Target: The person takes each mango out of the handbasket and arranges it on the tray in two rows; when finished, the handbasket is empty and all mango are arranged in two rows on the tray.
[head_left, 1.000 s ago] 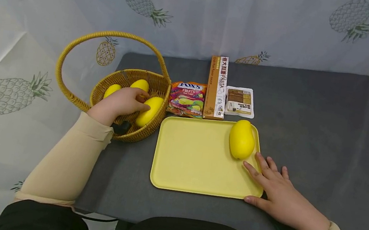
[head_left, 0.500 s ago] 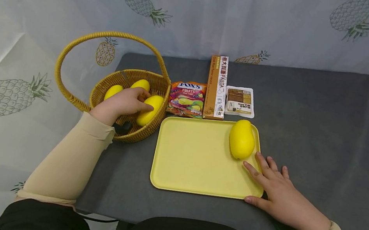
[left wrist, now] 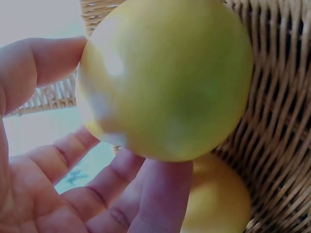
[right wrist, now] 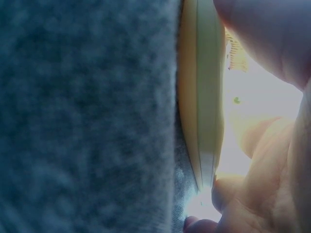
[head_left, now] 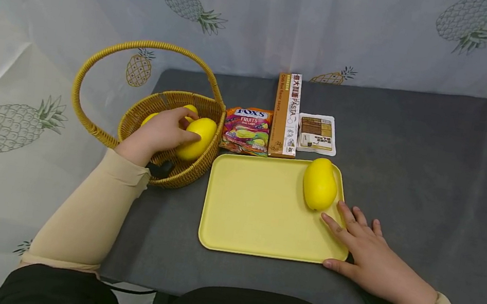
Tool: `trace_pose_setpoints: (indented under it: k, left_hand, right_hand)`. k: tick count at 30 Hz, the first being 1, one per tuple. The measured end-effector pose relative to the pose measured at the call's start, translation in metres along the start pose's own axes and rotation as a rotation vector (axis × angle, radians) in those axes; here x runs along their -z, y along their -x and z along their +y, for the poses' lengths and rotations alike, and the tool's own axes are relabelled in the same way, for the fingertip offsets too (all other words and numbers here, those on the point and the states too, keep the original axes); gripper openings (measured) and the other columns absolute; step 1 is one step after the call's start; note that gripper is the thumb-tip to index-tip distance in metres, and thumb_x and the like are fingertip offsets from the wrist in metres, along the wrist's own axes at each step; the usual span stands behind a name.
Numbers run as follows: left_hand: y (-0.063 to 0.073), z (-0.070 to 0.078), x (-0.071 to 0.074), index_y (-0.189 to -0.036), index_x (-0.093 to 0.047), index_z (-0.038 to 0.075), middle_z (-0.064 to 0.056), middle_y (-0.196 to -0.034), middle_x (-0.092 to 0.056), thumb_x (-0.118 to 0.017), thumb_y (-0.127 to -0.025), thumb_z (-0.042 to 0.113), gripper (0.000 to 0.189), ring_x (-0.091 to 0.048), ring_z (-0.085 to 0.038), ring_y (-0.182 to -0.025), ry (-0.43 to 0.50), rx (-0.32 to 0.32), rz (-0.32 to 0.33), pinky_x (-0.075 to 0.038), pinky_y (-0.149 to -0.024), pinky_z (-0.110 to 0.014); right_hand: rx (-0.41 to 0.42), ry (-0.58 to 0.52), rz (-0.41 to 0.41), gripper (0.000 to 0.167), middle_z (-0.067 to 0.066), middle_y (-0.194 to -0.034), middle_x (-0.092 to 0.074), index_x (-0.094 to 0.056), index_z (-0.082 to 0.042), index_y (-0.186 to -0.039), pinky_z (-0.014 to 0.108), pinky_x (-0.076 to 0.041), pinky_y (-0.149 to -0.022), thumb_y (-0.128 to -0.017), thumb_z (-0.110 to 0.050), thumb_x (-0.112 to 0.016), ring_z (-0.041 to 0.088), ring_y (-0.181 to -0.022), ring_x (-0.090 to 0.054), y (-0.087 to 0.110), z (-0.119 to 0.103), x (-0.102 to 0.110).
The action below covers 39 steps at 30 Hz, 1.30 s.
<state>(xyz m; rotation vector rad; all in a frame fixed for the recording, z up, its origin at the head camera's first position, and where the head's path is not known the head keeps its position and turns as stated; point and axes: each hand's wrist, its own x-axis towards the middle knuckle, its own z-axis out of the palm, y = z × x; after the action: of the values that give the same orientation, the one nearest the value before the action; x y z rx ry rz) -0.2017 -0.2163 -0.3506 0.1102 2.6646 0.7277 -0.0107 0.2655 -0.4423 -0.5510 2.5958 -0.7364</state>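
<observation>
Inside the wicker basket (head_left: 187,177) at the left, my left hand (head_left: 161,132) grips a yellow mango (head_left: 202,136) between thumb and fingers. The left wrist view shows this mango (left wrist: 165,82) large, with fingertips along its side and another mango (left wrist: 221,199) beneath. Two more mangoes (head_left: 191,109) peek out from behind the hand in the basket, partly covered. My right hand (head_left: 367,253) rests with spread fingers on the right edge of the yellow tray (head_left: 258,211). A single mango (head_left: 320,184) lies on that tray, just beyond the right fingertips.
Behind the tray stand a FOX'S candy bag (head_left: 247,130), a long pasta box (head_left: 287,115) and a small white-edged packet (head_left: 317,134). The basket's tall handle (head_left: 160,46) arches over the left side. A pineapple-print curtain (head_left: 262,19) hangs behind the grey table (head_left: 424,162).
The mango in my left hand has risen slightly and shifted a little within the basket, and the hand now covers more of the other mangoes. My right hand has stayed still.
</observation>
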Motion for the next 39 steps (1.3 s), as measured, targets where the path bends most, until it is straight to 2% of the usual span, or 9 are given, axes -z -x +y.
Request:
trace_pose_setpoints:
  k: [4,13,18,24,30,33,36,39]
  left_hand:
    - [0.006,0.001,0.005,-0.159,-0.052,0.014,-0.021,-0.151,-0.058,-0.074,-0.103,0.039,0.065,-0.056,-0.040,-0.130,0.008,0.008,0.049,-0.048,-0.111,-0.058]
    - [0.021,0.003,0.014,-0.159,-0.054,0.011,-0.018,-0.152,-0.058,-0.076,-0.104,0.036,0.064,-0.056,-0.039,-0.132,0.069,-0.031,0.155,-0.047,-0.113,-0.060]
    - [0.033,0.007,0.014,-0.160,-0.055,0.014,-0.016,-0.150,-0.061,-0.078,-0.103,0.034,0.065,-0.058,-0.037,-0.122,0.148,-0.042,0.249,-0.051,-0.104,-0.053]
    - [0.047,0.015,0.009,-0.161,-0.055,0.022,-0.009,-0.150,-0.061,-0.080,-0.102,0.034,0.065,-0.061,-0.029,-0.118,0.248,-0.060,0.358,-0.055,-0.090,-0.042]
    - [0.059,0.022,0.005,-0.159,-0.056,0.020,-0.008,-0.149,-0.061,-0.081,-0.102,0.032,0.063,-0.064,-0.025,-0.118,0.324,-0.105,0.455,-0.055,-0.093,-0.038]
    - [0.065,0.027,0.001,-0.157,-0.058,0.020,-0.005,-0.146,-0.062,-0.082,-0.101,0.027,0.061,-0.063,-0.020,-0.114,0.399,-0.117,0.499,-0.056,-0.093,-0.034]
    - [0.070,0.032,-0.006,-0.155,-0.060,0.017,-0.004,-0.143,-0.062,-0.083,-0.100,0.021,0.059,-0.064,-0.016,-0.110,0.496,-0.158,0.553,-0.058,-0.091,-0.028]
    - [0.074,0.037,-0.015,-0.154,-0.061,0.011,-0.002,-0.138,-0.062,-0.083,-0.099,0.014,0.059,-0.066,-0.016,-0.107,0.590,-0.234,0.600,-0.059,-0.089,-0.025]
  right_hand:
    - [0.002,0.006,0.004,0.096,0.015,-0.187,-0.007,-0.035,-0.031,-0.175,0.087,-0.001,-0.123,-0.095,-0.059,-0.080,0.064,-0.164,-0.009,0.000,0.000,0.000]
    - [-0.012,0.005,-0.006,0.099,0.015,-0.187,-0.004,-0.033,-0.032,-0.175,0.087,0.001,-0.124,-0.094,-0.061,-0.080,0.062,-0.165,-0.007,-0.001,0.000,0.000]
    - [-0.010,0.010,-0.006,0.098,0.015,-0.187,-0.004,-0.033,-0.033,-0.175,0.087,0.000,-0.123,-0.094,-0.060,-0.081,0.063,-0.165,-0.007,-0.001,0.000,0.000]
    - [0.001,0.006,0.000,0.096,0.016,-0.186,-0.005,-0.035,-0.032,-0.175,0.088,-0.001,-0.123,-0.095,-0.059,-0.081,0.063,-0.165,-0.008,-0.001,0.000,-0.001]
    - [-0.001,0.007,-0.001,0.097,0.016,-0.187,-0.005,-0.035,-0.032,-0.175,0.087,0.001,-0.123,-0.094,-0.059,-0.081,0.064,-0.164,-0.007,-0.001,0.000,0.000]
    - [0.003,0.005,0.002,0.097,0.015,-0.187,-0.005,-0.035,-0.032,-0.175,0.087,0.001,-0.123,-0.094,-0.059,-0.081,0.064,-0.164,-0.008,-0.001,0.000,0.000]
    - [0.006,0.010,0.008,0.097,0.016,-0.187,-0.006,-0.035,-0.032,-0.175,0.087,0.000,-0.123,-0.094,-0.058,-0.081,0.064,-0.164,-0.009,0.000,0.000,-0.001]
    - [0.005,0.017,0.009,0.097,0.017,-0.186,-0.006,-0.036,-0.030,-0.175,0.088,-0.001,-0.123,-0.094,-0.058,-0.082,0.064,-0.164,-0.010,-0.001,0.000,-0.002]
